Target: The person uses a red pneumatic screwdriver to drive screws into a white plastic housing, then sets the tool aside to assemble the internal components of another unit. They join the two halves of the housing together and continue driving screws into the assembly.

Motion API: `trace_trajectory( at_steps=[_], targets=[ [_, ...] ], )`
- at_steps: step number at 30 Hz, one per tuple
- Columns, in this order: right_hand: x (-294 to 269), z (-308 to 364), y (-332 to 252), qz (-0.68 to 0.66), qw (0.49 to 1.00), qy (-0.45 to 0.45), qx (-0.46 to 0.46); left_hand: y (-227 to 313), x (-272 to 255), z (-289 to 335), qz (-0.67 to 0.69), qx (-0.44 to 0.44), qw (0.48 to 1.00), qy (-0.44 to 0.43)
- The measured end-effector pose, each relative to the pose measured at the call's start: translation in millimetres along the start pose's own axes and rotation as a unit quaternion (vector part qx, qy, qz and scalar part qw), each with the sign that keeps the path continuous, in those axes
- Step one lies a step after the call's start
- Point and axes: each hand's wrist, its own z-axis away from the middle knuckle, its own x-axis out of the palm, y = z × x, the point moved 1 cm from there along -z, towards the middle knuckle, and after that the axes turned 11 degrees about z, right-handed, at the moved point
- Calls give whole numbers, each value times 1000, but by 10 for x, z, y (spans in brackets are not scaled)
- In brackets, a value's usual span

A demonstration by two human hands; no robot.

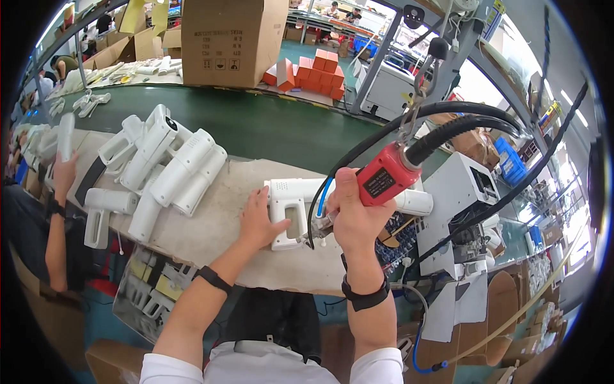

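Note:
A white handheld appliance (293, 187) with a loop handle lies on its side on the bench in front of me. My left hand (257, 219) holds the handle's left side, thumb across the bar and fingers along the outer edge. In my right hand (361, 221) is a red electric screwdriver (388, 174), gripped in a fist with the thumb up. It hangs from a metal hook (419, 83), and a thick black cable leads off its top. The screwdriver's lower end reaches down beside the handle; the tip's exact contact is hidden.
Several similar white appliances (185, 169) are piled to the left. Beyond the bench runs a green conveyor belt (256, 121) with a large cardboard box (233, 41) behind it. A white machine (448, 211) stands at right. At far left a co-worker's hand (64, 173) holds a white part.

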Motion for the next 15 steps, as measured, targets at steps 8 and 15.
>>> trace_trajectory(
  at_steps=[8, 15],
  targets=[
    [153, 158, 420, 30, 996, -3, 81, -11, 33, -7, -18, 9, 1000, 12],
    [130, 71, -99, -7, 999, -8, 40, 39, 11, 0, -16, 18, 1000, -9]
  ],
)
